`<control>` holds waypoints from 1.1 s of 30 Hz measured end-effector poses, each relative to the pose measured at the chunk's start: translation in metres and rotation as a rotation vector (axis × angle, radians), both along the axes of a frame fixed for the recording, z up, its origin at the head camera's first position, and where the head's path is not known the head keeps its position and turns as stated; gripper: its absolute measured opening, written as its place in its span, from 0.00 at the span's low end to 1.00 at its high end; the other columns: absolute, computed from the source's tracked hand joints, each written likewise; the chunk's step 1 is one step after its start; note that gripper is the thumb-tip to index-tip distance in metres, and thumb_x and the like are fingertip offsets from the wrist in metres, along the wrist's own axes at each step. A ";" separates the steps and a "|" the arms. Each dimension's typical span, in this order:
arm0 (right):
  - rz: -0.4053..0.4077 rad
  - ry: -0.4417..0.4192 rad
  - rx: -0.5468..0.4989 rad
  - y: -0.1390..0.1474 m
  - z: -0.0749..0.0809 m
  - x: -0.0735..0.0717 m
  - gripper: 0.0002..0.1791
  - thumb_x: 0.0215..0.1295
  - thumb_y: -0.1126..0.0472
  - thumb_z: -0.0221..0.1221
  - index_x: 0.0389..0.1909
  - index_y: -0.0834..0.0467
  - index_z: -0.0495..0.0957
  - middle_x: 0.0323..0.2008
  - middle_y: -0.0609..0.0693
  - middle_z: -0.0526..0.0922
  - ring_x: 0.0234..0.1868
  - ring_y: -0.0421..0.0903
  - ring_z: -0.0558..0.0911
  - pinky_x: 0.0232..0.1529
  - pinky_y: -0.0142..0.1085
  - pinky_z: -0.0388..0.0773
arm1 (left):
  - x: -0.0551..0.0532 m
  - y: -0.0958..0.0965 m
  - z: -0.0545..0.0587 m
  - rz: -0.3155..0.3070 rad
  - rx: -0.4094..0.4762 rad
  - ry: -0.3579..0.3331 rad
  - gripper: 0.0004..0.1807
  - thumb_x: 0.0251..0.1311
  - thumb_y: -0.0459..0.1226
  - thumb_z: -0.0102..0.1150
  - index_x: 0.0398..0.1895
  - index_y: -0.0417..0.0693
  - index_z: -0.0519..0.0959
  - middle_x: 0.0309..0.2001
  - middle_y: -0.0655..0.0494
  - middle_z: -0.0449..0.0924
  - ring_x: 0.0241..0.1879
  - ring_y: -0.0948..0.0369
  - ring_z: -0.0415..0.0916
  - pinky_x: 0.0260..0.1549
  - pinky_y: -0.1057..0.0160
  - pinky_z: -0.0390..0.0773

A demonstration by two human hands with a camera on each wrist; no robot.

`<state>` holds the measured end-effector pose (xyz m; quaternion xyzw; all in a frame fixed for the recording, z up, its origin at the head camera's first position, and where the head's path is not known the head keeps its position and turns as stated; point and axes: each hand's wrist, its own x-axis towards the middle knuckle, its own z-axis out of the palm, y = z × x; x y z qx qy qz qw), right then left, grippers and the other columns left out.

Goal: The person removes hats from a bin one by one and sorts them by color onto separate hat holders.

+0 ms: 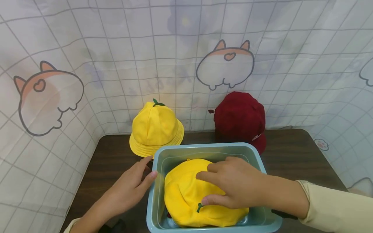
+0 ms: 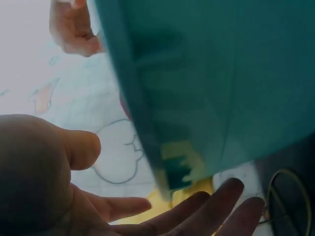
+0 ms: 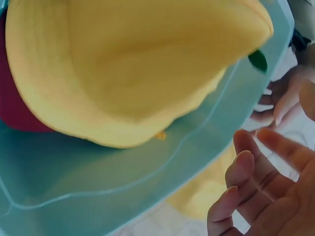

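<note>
A light blue plastic tub (image 1: pixel 152 200) stands at the table's front. Inside lies a yellow cloth hat (image 1: pixel 182 194) with a small green leaf tab; part of something dark red (image 3: pixel 19 98) shows beneath it in the right wrist view. Over the hat hovers my right hand (image 1: pixel 236 183), fingers spread and slightly bent; in its wrist view (image 3: pixel 270 191) nothing is gripped. Beside the tub's left rim is my left hand (image 1: pixel 132 186), fingers extended and thumb apart. Its wrist view shows the hand (image 2: pixel 59 182) near the tub's outer wall (image 2: pixel 221 83); whether it touches is unclear.
Behind the tub, a yellow bucket hat (image 1: pixel 154 126) with a green leaf sits at the left. A dark red cap (image 1: pixel 240 113) sits at the right, partly behind the tub rim. Both rest on the dark wood table (image 1: pixel 297 152), against a white gridded cloth backdrop (image 1: pixel 140 64).
</note>
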<state>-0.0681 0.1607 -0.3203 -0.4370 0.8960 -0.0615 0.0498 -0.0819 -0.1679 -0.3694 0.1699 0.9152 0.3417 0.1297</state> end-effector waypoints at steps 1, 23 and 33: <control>0.041 0.015 0.022 -0.003 -0.002 0.001 0.32 0.71 0.27 0.47 0.61 0.43 0.78 0.38 0.38 0.83 0.34 0.34 0.75 0.34 0.31 0.73 | 0.001 0.001 -0.004 0.008 0.017 -0.023 0.34 0.77 0.57 0.45 0.79 0.56 0.57 0.50 0.60 0.79 0.45 0.65 0.77 0.44 0.61 0.80; 0.225 -0.116 0.126 -0.029 -0.026 0.000 0.23 0.65 0.39 0.65 0.61 0.34 0.79 0.36 0.34 0.84 0.30 0.31 0.73 0.31 0.29 0.68 | 0.005 0.006 -0.042 0.044 0.128 -0.096 0.42 0.78 0.54 0.46 0.84 0.66 0.34 0.62 0.46 0.80 0.46 0.66 0.83 0.48 0.61 0.82; 0.196 -0.139 0.134 -0.027 -0.037 0.004 0.17 0.66 0.49 0.67 0.54 0.32 0.82 0.34 0.33 0.83 0.29 0.31 0.73 0.29 0.29 0.65 | 0.007 0.008 -0.043 0.039 0.155 -0.097 0.39 0.80 0.52 0.42 0.84 0.67 0.34 0.68 0.44 0.75 0.47 0.64 0.83 0.50 0.58 0.82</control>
